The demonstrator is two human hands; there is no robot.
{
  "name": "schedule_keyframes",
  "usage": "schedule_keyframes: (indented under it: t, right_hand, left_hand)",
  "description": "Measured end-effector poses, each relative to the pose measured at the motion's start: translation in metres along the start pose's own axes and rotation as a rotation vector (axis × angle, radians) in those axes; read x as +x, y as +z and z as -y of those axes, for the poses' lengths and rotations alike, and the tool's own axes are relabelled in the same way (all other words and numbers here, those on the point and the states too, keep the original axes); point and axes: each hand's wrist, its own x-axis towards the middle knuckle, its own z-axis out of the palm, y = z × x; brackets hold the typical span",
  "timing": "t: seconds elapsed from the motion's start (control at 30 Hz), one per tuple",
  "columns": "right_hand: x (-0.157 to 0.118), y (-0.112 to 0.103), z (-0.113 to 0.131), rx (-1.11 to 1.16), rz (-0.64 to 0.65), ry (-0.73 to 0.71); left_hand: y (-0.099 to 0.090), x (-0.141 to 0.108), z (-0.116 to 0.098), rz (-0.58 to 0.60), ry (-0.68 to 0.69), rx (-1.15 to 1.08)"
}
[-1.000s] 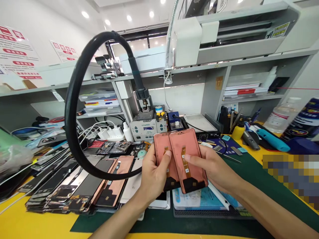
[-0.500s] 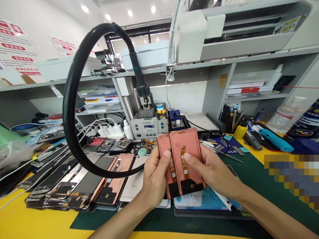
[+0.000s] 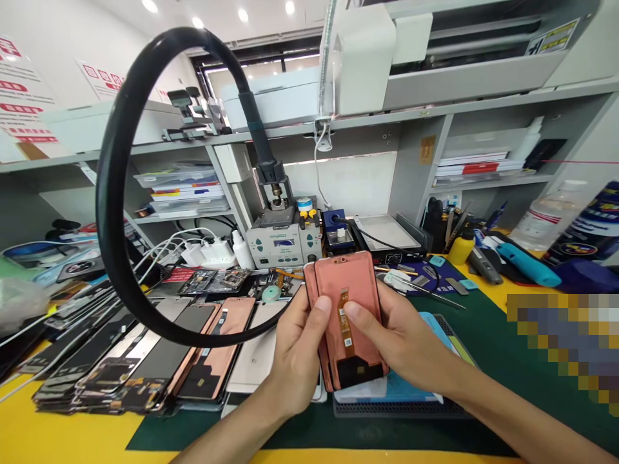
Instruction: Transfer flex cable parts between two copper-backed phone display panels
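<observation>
Both hands hold copper-backed phone screens in front of me, stacked and nearly overlapping. The front phone screen (image 3: 355, 277) faces me with its copper back, a brown flex cable (image 3: 346, 332) running down its middle and a black strip along the bottom. Behind it, a second phone screen (image 3: 312, 280) shows only as a narrow left edge. My left hand (image 3: 294, 341) grips the left side, its thumb on the copper face. From the right, my right hand (image 3: 406, 335) clasps the front screen, with its thumb against the flex cable. The fingers of both hands are hidden behind the screens.
Several stacks of phone screens (image 3: 193, 322) lie to the left on the table. A thick black hose (image 3: 107, 193) loops above them from a grey soldering station (image 3: 283, 248). Under my hands lies a blue-and-white packet (image 3: 411, 380) on a dark tray. Tweezers (image 3: 435, 295) rest at right.
The two screens have slid together, so the front one now covers most of the other. Both hands have come closer, and the view has shifted slightly.
</observation>
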Motion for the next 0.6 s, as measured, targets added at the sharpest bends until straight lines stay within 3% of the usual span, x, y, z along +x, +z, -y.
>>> schedule_keyframes:
  t: [0.13,0.6]
  right_hand:
    - [-0.0005,0.0012,-0.0014,-0.055,-0.013,-0.011]
    - [-0.0028,0.0024,-0.0025,-0.183,-0.003,0.021]
  left_hand:
    - [-0.0017,-0.002,0.002,0.018,0.037,0.092]
    - [-0.0001,-0.0043,0.0007,0.019,-0.027,0.027]
